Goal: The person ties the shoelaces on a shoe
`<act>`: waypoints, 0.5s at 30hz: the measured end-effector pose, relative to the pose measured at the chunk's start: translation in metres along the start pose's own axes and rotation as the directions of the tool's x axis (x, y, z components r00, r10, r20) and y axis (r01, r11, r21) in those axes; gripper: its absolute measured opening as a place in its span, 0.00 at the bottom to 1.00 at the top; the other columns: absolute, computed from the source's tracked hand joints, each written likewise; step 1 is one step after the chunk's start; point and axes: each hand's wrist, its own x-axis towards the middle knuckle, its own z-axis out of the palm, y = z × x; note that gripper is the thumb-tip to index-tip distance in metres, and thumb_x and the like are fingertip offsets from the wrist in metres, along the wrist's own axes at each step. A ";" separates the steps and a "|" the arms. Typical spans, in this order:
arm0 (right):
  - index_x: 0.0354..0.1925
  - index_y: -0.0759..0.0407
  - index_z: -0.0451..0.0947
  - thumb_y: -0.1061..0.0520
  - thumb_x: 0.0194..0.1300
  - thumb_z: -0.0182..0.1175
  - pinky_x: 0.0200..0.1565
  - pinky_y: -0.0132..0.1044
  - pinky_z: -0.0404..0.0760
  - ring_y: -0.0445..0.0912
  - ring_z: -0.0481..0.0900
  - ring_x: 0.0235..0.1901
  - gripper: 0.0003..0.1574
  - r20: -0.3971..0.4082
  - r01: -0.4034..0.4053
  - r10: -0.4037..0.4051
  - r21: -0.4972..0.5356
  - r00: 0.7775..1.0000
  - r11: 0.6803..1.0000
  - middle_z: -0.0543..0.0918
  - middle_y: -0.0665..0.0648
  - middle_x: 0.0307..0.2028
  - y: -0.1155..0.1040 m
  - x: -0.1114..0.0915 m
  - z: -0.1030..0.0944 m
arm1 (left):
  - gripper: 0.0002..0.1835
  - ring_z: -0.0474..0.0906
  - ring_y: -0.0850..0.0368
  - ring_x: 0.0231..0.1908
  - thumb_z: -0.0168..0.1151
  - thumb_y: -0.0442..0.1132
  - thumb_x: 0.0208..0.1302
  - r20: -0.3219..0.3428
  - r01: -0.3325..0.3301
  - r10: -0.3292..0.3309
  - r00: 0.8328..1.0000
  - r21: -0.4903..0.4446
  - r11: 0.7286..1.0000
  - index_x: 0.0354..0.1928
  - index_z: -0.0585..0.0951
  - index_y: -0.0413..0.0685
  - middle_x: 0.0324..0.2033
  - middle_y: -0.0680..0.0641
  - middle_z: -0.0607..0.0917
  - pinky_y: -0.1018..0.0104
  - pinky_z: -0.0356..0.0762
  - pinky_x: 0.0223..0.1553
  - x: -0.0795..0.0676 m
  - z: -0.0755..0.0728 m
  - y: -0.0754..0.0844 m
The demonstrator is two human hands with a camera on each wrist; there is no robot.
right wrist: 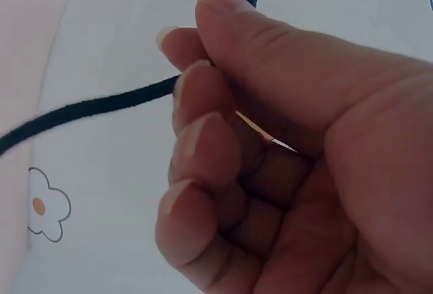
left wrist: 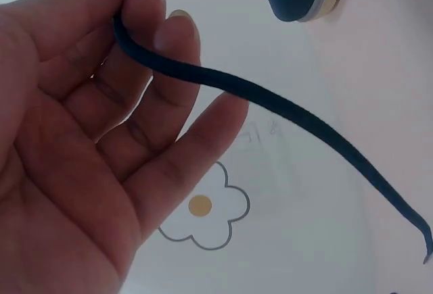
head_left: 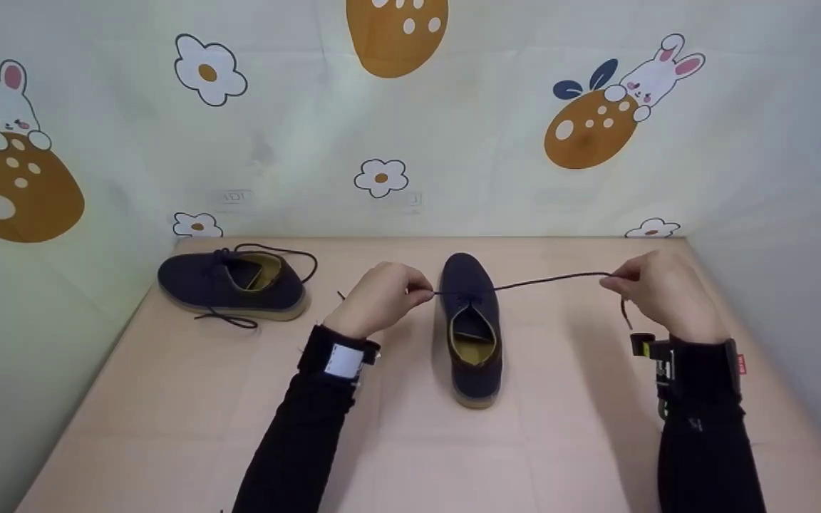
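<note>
A navy shoe [head_left: 478, 388] with a yellow lining stands in the middle of the table, toe pointing away. My left hand [head_left: 382, 298] is just left of its laces and pinches one dark shoelace [left wrist: 291, 110] between thumb and fingertips; the loose end trails past the palm in the left wrist view. Out to the right, my right hand [head_left: 667, 292] pinches the other shoelace [head_left: 553, 280], which stretches from the shoe. Its tip dangles below those fingers. In the right wrist view, thumb and index finger meet on the lace [right wrist: 88, 108].
Another navy shoe [head_left: 189, 285] lies at the back left, its toe to the left and its laces loose on the table [head_left: 453, 463]. A cloth wall [head_left: 489, 192] printed with rabbits and flowers rises behind and along both sides.
</note>
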 end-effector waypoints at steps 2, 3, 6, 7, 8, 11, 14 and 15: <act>0.29 0.56 0.88 0.50 0.66 0.66 0.24 0.38 0.69 0.47 0.73 0.22 0.13 0.026 -0.012 0.012 0.000 1.000 1.000 0.81 0.48 0.19 -0.007 -0.001 0.000 | 0.06 0.80 0.60 0.33 0.65 0.38 0.67 -0.009 -0.022 0.022 1.000 -0.001 1.000 0.38 0.89 0.45 0.31 0.53 0.87 0.63 0.77 0.40 0.001 0.002 0.001; 0.29 0.56 0.88 0.50 0.67 0.66 0.24 0.38 0.70 0.47 0.75 0.22 0.13 0.035 -0.003 0.003 0.008 0.999 1.000 0.81 0.48 0.19 -0.010 -0.001 0.000 | 0.06 0.80 0.60 0.32 0.65 0.38 0.67 -0.018 -0.032 0.032 0.999 -0.005 0.999 0.38 0.89 0.45 0.31 0.53 0.87 0.63 0.77 0.39 0.002 0.004 0.002; 0.34 0.59 0.88 0.53 0.69 0.64 0.28 0.38 0.75 0.47 0.80 0.25 0.11 0.064 0.043 -0.047 0.061 0.997 0.997 0.84 0.49 0.23 -0.022 0.000 0.004 | 0.06 0.79 0.60 0.31 0.65 0.38 0.68 -0.047 -0.054 0.054 0.997 -0.002 0.999 0.39 0.88 0.45 0.31 0.53 0.86 0.64 0.76 0.37 0.004 0.009 0.005; 0.36 0.61 0.87 0.56 0.69 0.63 0.31 0.38 0.77 0.47 0.82 0.27 0.10 0.076 0.060 -0.067 0.094 0.995 0.994 0.85 0.50 0.25 -0.026 0.001 0.005 | 0.06 0.79 0.60 0.31 0.64 0.38 0.68 -0.057 -0.062 0.062 0.996 0.002 0.998 0.39 0.88 0.45 0.32 0.52 0.86 0.64 0.76 0.37 0.005 0.010 0.007; 0.39 0.62 0.87 0.58 0.69 0.63 0.33 0.38 0.79 0.47 0.83 0.29 0.09 0.086 0.078 -0.090 0.127 0.992 0.989 0.86 0.52 0.27 -0.030 0.001 0.007 | 0.06 0.79 0.60 0.32 0.64 0.38 0.68 -0.066 -0.070 0.071 0.995 0.005 0.998 0.39 0.88 0.45 0.32 0.52 0.86 0.64 0.76 0.37 0.005 0.012 0.008; 0.44 0.64 0.86 0.63 0.68 0.62 0.37 0.38 0.82 0.46 0.85 0.33 0.09 0.095 0.124 -0.143 0.183 0.985 0.975 0.88 0.54 0.32 -0.045 0.001 0.011 | 0.07 0.80 0.59 0.33 0.64 0.39 0.68 -0.082 -0.085 0.087 0.993 0.024 0.996 0.40 0.88 0.46 0.34 0.51 0.86 0.64 0.77 0.38 0.007 0.018 0.014; 0.44 0.63 0.86 0.64 0.68 0.62 0.39 0.39 0.82 0.46 0.86 0.34 0.09 0.079 0.166 -0.187 0.215 0.979 0.962 0.88 0.54 0.33 -0.060 -0.001 0.015 | 0.07 0.81 0.59 0.35 0.64 0.40 0.69 -0.093 -0.094 0.098 0.991 0.045 0.995 0.41 0.88 0.46 0.35 0.51 0.86 0.64 0.77 0.39 0.008 0.022 0.018; 0.43 0.63 0.87 0.64 0.68 0.63 0.39 0.40 0.82 0.45 0.86 0.34 0.08 0.065 0.184 -0.201 0.212 0.977 0.960 0.88 0.53 0.33 -0.065 -0.002 0.016 | 0.07 0.81 0.59 0.35 0.64 0.40 0.69 -0.098 -0.096 0.100 0.990 0.051 0.994 0.41 0.88 0.46 0.35 0.51 0.86 0.63 0.77 0.40 0.009 0.024 0.018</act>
